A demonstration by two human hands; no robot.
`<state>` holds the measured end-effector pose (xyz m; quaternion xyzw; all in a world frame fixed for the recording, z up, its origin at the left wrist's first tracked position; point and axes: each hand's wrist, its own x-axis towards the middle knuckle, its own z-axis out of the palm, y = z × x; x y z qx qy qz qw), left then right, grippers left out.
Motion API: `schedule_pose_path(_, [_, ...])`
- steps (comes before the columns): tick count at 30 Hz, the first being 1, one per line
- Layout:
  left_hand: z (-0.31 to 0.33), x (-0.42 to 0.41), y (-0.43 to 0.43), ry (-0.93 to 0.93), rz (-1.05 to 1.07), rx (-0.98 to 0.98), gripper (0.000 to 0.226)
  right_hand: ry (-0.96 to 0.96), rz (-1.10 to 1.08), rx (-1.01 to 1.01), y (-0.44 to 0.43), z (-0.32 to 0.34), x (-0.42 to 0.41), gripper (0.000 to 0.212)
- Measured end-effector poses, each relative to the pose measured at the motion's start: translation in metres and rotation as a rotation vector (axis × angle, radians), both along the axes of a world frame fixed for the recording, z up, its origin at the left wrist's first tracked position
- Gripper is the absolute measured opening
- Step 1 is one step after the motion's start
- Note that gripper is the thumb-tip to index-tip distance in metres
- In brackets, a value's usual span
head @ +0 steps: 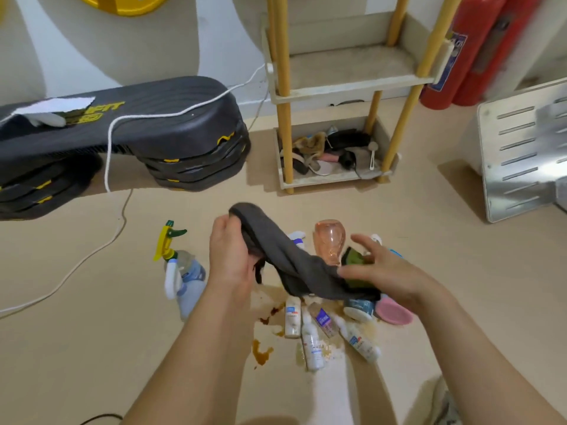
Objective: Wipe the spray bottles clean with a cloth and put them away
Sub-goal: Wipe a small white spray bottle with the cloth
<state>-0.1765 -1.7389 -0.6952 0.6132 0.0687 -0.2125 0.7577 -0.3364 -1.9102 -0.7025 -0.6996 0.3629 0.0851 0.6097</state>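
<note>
A dark grey cloth (285,256) stretches between both hands above the floor. My left hand (231,256) grips its upper end. My right hand (377,271) pinches its lower end, fingers partly spread. Under the cloth lies a heap of small white spray bottles (310,332) in brown spilled liquid (262,352). A clear pink bottle (329,240) stands behind the cloth. To the left, two trigger spray bottles stand: one with a yellow-green head (167,240) and one blue-white (187,280). A green-black thing (354,259) peeks from under my right hand.
A yellow-posted shelf rack (346,84) stands at the back, its bottom tray full of odds and ends. Stacked black step platforms (171,130) sit left with a white cable (107,167) trailing across the floor. Red extinguishers (484,50) and a slotted metal panel (521,148) are right. A pink lid (394,312) lies nearby.
</note>
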Motion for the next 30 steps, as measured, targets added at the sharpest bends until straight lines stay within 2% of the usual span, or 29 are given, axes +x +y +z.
schedule_pose_path(1, [0.016, -0.004, -0.003, 0.049, -0.009, -0.083, 0.02, 0.099, 0.054, -0.07, 0.001, -0.005, -0.002, 0.081])
schedule_pose_path(2, [0.032, -0.01, -0.005, 0.11, -0.023, -0.17, 0.022, 0.175, 0.085, -0.14, 0.004, -0.008, -0.004, 0.081])
schedule_pose_path(4, [0.055, -0.024, -0.007, 0.218, -0.066, -0.317, 0.026, 0.226, 0.072, -0.203, 0.006, -0.011, -0.006, 0.05])
schedule_pose_path(5, [0.062, -0.034, -0.007, 0.251, -0.09, -0.372, 0.027, 0.184, 0.028, -0.144, 0.007, -0.012, -0.01, 0.03])
schedule_pose_path(7, [0.066, -0.053, -0.003, 0.313, -0.136, -0.457, 0.028, -0.011, -0.171, 0.154, 0.005, -0.012, -0.017, 0.015])
schedule_pose_path(9, [0.06, -0.074, -0.001, 0.433, -0.151, -0.545, 0.034, -0.252, -0.404, 0.595, -0.002, -0.013, -0.028, 0.02])
schedule_pose_path(11, [0.043, -0.092, -0.005, 0.586, -0.166, -0.629, 0.041, -0.466, -0.504, 0.934, -0.004, -0.015, -0.041, 0.032])
schedule_pose_path(13, [0.024, -0.113, -0.017, 0.711, -0.245, -0.618, 0.045, -0.523, -0.401, 0.972, 0.006, -0.023, -0.056, 0.058])
schedule_pose_path(15, [0.001, -0.132, -0.029, 0.797, -0.339, -0.569, 0.049, -0.393, -0.243, 0.874, 0.019, -0.041, -0.072, 0.08])
schedule_pose_path(17, [-0.029, -0.145, -0.035, 0.843, -0.384, -0.444, 0.049, -0.185, -0.12, 0.741, 0.021, -0.059, -0.09, 0.088])
schedule_pose_path(18, [-0.046, -0.15, -0.035, 0.832, -0.392, -0.335, 0.045, -0.093, -0.084, 0.652, 0.016, -0.07, -0.099, 0.083])
schedule_pose_path(22, [-0.123, -0.163, -0.018, 0.678, -0.317, 0.274, 0.023, 0.258, 0.013, 0.328, -0.006, -0.102, -0.122, 0.042])
schedule_pose_path(24, [-0.148, -0.169, -0.014, 0.676, -0.35, 0.368, 0.027, 0.355, 0.009, 0.266, -0.008, -0.116, -0.124, 0.026])
schedule_pose_path(25, [-0.157, -0.171, -0.013, 0.644, -0.366, 0.417, 0.027, 0.385, 0.005, 0.248, -0.008, -0.122, -0.123, 0.025])
schedule_pose_path(30, [-0.195, -0.156, 0.006, 0.26, -0.448, 0.944, 0.011, 0.51, 0.058, 0.13, -0.008, -0.147, -0.121, 0.029])
